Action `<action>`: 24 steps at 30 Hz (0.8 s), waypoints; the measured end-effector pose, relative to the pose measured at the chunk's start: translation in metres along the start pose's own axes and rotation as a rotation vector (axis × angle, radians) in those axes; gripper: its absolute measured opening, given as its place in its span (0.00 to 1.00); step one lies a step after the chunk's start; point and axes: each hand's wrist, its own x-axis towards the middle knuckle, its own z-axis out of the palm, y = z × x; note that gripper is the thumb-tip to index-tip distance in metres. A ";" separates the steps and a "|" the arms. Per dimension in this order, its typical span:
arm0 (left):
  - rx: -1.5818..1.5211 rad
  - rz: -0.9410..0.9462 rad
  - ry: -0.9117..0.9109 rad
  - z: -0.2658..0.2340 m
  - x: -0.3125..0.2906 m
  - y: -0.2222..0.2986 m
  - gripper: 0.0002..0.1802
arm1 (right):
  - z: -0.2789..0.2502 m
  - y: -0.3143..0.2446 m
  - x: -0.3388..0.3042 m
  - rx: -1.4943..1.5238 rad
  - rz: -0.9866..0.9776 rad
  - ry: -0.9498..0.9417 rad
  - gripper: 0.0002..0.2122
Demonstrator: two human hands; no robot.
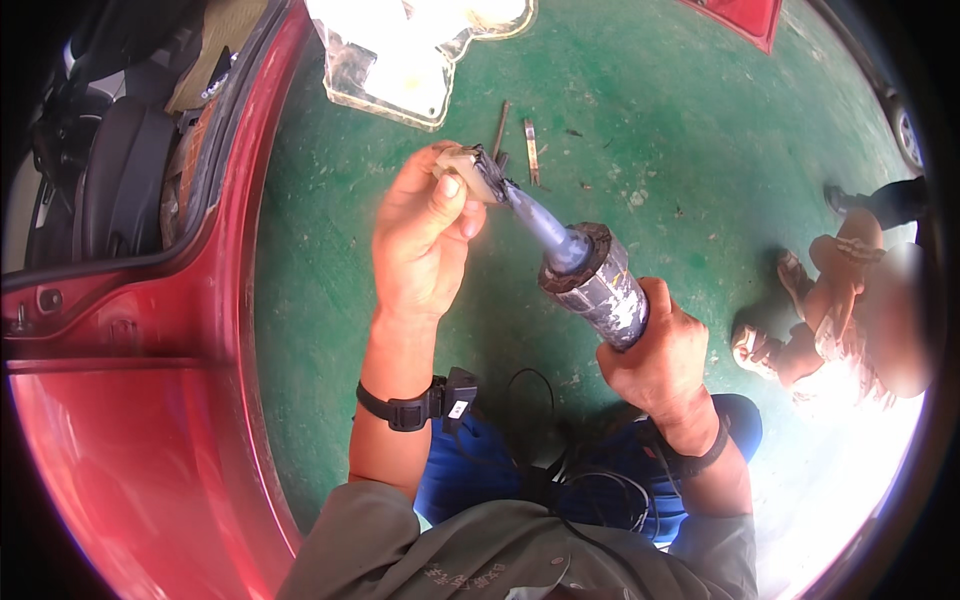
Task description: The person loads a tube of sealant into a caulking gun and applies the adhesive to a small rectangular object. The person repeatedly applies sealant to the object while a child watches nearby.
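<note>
A grey shirt sits nearest; beyond, the left hand pinches a pale block, while the right hand grips a nozzled tool, its long axis slanting far-left, tip apparently touching the block's dark edge.

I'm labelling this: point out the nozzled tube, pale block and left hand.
Nozzled tube (602, 292): head view, on its scuffed barrel.
Pale block (470, 169): head view, on its middle.
Left hand (422, 238): head view, below the thumb.
</note>
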 end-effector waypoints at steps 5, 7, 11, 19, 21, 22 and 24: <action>0.025 0.018 -0.008 -0.002 -0.001 -0.001 0.15 | 0.005 0.003 -0.001 -0.026 -0.021 0.037 0.24; 0.064 0.047 0.034 -0.001 0.001 0.000 0.16 | 0.006 0.006 -0.002 -0.042 -0.029 0.022 0.24; 0.249 0.202 0.088 -0.004 0.003 0.007 0.17 | 0.004 0.010 -0.004 -0.027 -0.096 0.053 0.24; 0.626 0.436 -0.056 -0.005 0.000 0.005 0.15 | -0.011 0.006 0.007 0.090 -0.011 0.055 0.22; 0.648 0.450 -0.056 -0.003 -0.001 0.007 0.15 | -0.011 0.009 0.006 0.073 -0.023 0.047 0.22; 0.655 0.454 -0.056 0.001 -0.001 0.008 0.14 | -0.011 0.011 0.006 0.064 -0.029 0.043 0.22; 0.657 0.462 -0.061 0.006 -0.002 0.010 0.14 | -0.010 0.014 0.006 0.031 -0.049 0.045 0.22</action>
